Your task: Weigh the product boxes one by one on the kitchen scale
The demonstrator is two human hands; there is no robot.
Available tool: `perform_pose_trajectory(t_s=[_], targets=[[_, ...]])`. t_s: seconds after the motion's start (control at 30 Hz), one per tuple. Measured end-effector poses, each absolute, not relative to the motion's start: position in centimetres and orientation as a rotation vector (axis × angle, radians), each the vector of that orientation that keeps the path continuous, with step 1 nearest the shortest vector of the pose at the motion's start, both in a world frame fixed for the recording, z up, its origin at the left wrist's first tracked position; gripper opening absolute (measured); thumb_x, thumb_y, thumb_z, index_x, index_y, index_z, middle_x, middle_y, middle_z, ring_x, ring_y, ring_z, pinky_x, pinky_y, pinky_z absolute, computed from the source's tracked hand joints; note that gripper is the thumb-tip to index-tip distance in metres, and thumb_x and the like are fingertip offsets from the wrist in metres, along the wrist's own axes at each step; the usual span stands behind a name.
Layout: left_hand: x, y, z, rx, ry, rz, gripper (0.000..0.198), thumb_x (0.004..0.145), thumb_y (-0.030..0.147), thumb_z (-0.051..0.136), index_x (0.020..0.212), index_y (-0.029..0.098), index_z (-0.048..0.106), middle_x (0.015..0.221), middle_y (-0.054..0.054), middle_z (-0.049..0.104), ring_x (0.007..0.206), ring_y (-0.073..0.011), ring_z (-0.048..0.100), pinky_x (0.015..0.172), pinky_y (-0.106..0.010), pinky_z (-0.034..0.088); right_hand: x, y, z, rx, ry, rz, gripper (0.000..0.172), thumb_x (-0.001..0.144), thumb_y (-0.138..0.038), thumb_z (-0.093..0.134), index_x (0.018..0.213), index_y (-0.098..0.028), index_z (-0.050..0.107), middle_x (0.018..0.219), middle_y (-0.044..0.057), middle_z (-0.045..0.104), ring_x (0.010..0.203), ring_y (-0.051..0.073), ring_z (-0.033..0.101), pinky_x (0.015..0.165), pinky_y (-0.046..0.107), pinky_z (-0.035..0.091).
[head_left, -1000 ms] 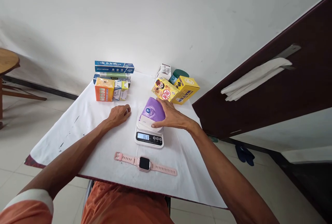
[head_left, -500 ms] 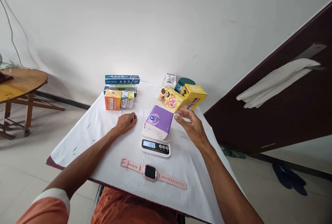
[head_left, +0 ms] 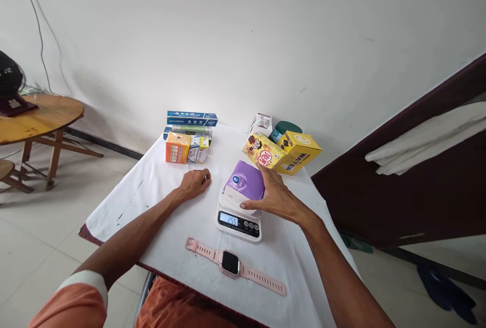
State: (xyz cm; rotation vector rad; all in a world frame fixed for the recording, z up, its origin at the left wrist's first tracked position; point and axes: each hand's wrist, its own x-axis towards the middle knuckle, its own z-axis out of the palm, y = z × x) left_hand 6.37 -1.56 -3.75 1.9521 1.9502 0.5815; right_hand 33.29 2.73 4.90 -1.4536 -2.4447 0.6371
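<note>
A purple and white pack of tissues (head_left: 243, 180) sits on a white kitchen scale (head_left: 239, 236), whose lit display reads 255. Around the pack's right side is my right hand (head_left: 276, 194), thumb on the near face and fingers toward the far side, gripping it. Curled loosely, my left hand (head_left: 195, 183) rests on the white cloth left of the scale with nothing seen in it. Nearer me lies a smartwatch (head_left: 230, 263) with a pink strap, stretched out flat.
At the back left stand an orange box (head_left: 177, 148), small white-yellow boxes (head_left: 198, 149) and long blue boxes (head_left: 192, 118). Back right, a yellow snack box (head_left: 265, 151), a larger yellow box (head_left: 301, 152), a white box (head_left: 261, 124) and a green-lidded container (head_left: 288, 126) cluster together.
My right hand has moved left and closed around the tissue pack. The scale reading went from 289 to 255. My left hand stays put; the view has shifted slightly.
</note>
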Motion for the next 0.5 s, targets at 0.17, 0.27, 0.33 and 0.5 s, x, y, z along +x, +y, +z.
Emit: perform_pose_trajectory(t_s=[0.17,0.27,0.33,0.5], targets=[[6.5,-1.8,-3.8,1.926,1.940,0.611,0.021,0.094,0.025,0.054,0.107,0.025,0.070,0.095,-0.004,0.079,0.092,-0.0222,0.072,0.080,-0.032,0.050,34.1,3.9,4.0,-1.366,-2.440,0.607,0.117,0.062,-0.058,0.086,0.162,-0.026,0.033,0.162,0.018,0.041,0.155,0.041,0.033,0.124,0.061,0.032],[6.5,-1.9,-4.0,1.919,1.925,0.629,0.021,0.093,0.024,0.054,0.107,0.025,0.070,0.096,-0.004,0.079,0.093,-0.0225,0.072,0.080,-0.032,0.050,33.9,5.1,5.3,-1.361,-2.345,0.641,0.113,0.064,-0.064,0.084,0.160,-0.029,0.036,0.162,0.017,0.042,0.150,0.041,0.041,0.121,0.062,0.037],[6.5,-1.9,-4.1,1.918,1.916,0.635,0.020,0.094,0.024,0.054,0.107,0.025,0.069,0.096,-0.004,0.079,0.095,-0.0230,0.072,0.081,-0.033,0.049,32.5,6.3,6.9,-1.319,-2.290,0.659,0.109,0.066,-0.068,0.082,0.158,-0.031,0.038,0.161,0.015,0.044,0.146,0.040,0.046,0.118,0.060,0.041],[6.6,-1.6,-4.5,1.929,1.905,0.639,0.019,0.096,0.024,0.054,0.108,0.024,0.068,0.099,-0.005,0.079,0.097,-0.0241,0.073,0.082,-0.033,0.049,23.8,9.9,10.3,-1.205,-2.251,0.629,0.098,0.071,-0.065,0.079,0.154,-0.029,0.041,0.152,0.014,0.053,0.136,0.035,0.054,0.112,0.051,0.047]])
